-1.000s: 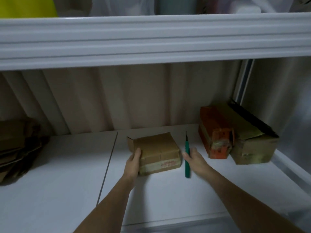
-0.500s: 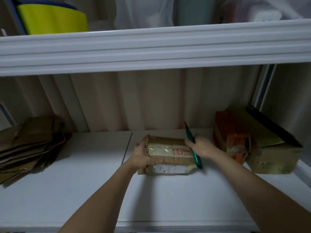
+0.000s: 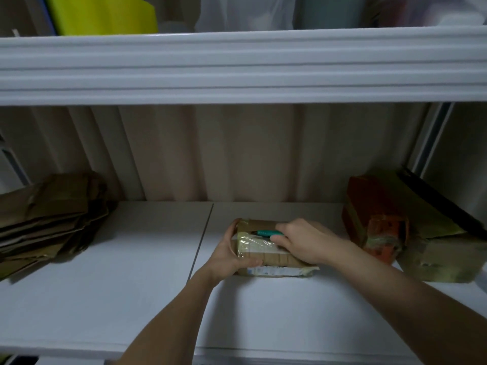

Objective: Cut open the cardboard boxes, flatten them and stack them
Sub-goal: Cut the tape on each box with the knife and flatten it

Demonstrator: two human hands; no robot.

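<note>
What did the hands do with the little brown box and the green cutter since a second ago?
The right hand picked up the green-handled cutter that lay on the white shelf and brought it onto the taped top of the small brown cardboard box. The left hand tipped the box over and grips its left end. The flattened cardboard pile and the orange box stayed put.

This looks like a storage spot in a home. A white shelf (image 3: 105, 299) runs across, with another white shelf (image 3: 237, 64) above it. A curtain (image 3: 237, 154) hangs at the back. Flat cardboard (image 3: 44, 222) is piled on the left. Taped boxes (image 3: 395, 227) sit on the right. Bags and a yellow thing (image 3: 102, 14) rest up top.
</note>
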